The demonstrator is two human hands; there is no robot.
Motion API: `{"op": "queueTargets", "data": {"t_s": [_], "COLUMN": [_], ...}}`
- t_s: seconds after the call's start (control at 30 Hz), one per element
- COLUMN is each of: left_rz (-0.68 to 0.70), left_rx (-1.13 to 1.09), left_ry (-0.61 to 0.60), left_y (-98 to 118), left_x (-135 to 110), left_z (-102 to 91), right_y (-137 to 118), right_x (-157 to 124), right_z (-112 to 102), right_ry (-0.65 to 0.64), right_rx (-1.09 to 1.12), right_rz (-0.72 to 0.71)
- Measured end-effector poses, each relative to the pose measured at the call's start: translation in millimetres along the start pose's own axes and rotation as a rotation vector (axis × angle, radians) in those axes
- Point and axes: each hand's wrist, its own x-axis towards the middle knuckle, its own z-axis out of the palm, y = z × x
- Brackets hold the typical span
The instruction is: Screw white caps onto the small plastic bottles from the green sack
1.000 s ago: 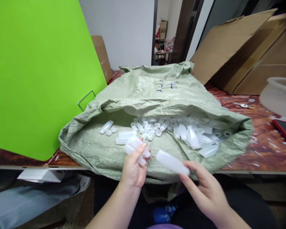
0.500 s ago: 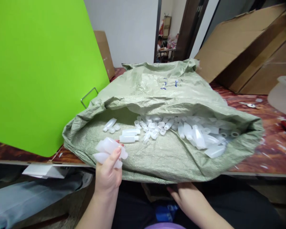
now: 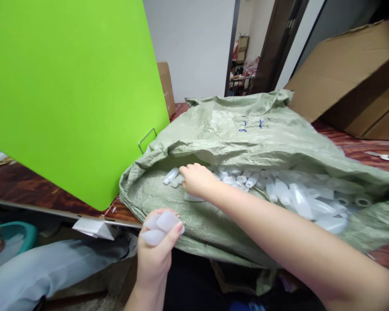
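Note:
My left hand point(image 3: 155, 255) is closed around a bundle of small translucent plastic bottles point(image 3: 160, 226), held just in front of the table edge. My right hand point(image 3: 197, 179) reaches into the mouth of a large green woven sack point(image 3: 246, 134) lying on the table. Its fingers rest on loose white bottles point(image 3: 173, 175) near the left of the opening, with one bottle partly under the palm. Whether it grips any is unclear. Many more bottles and caps point(image 3: 298, 198) lie heaped along the sack's mouth to the right.
A big bright green board point(image 3: 68, 95) leans at the left over the reddish table point(image 3: 26, 185). Cardboard boxes point(image 3: 350, 77) stand at the back right. A teal tub point(image 3: 16, 233) and pale cloth lie low at the left. A doorway opens behind.
My right hand came up from below the table and reached into the sack's left side. My left hand with its bottles dropped a little toward me. The view swung left.

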Motion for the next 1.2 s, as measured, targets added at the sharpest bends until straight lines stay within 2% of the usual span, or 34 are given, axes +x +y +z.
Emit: {"op": "queueTargets", "data": {"t_s": [0.13, 0.27, 0.4, 0.47, 0.57, 0.63, 0.77, 0.87, 1.03, 1.13, 1.2], "left_rz": [-0.11, -0.178, -0.244, -0.286, -0.374, -0.45, -0.557, -0.633, -0.783, -0.759, -0.744], "left_rx": [0.03, -0.043, -0.184, -0.261, -0.362, -0.395, -0.434, -0.479, -0.475, -0.421, -0.4], "left_ry": [0.076, 0.109, 0.068, 0.064, 0.058, 0.029, 0.024, 0.075, 0.148, 0.123, 0.097], "left_y": [5, 11, 10, 8, 1, -4, -13, -17, -19, -21, -23], "left_x": [0, 2, 7, 7, 3, -3, -15, -20, -24, -28, -30], "left_z": [-2.1, 1.3, 0.4, 3.1, 16.3, 29.6, 54.7, 67.4, 82.3, 89.3, 92.2], "right_y": [-5, -7, -7, -8, -8, -8, 2, 17, 36, 40, 40], "right_x": [29, 20, -33, -72, -126, -150, -172, -180, -195, -201, -202], "right_z": [24, 14, -13, -19, -12, 2, 29, 33, 27, 29, 31], "right_ry": [-0.063, -0.04, 0.015, 0.061, 0.189, 0.322, 0.622, 0.728, 0.711, 0.676, 0.697], "right_rx": [0.01, 0.04, 0.137, 0.371, 0.604, 0.63, 0.481, 0.306, 0.158, 0.129, 0.16], "right_rz": [0.004, 0.047, 0.019, -0.062, -0.127, -0.119, -0.125, -0.175, -0.26, -0.259, -0.189]}}
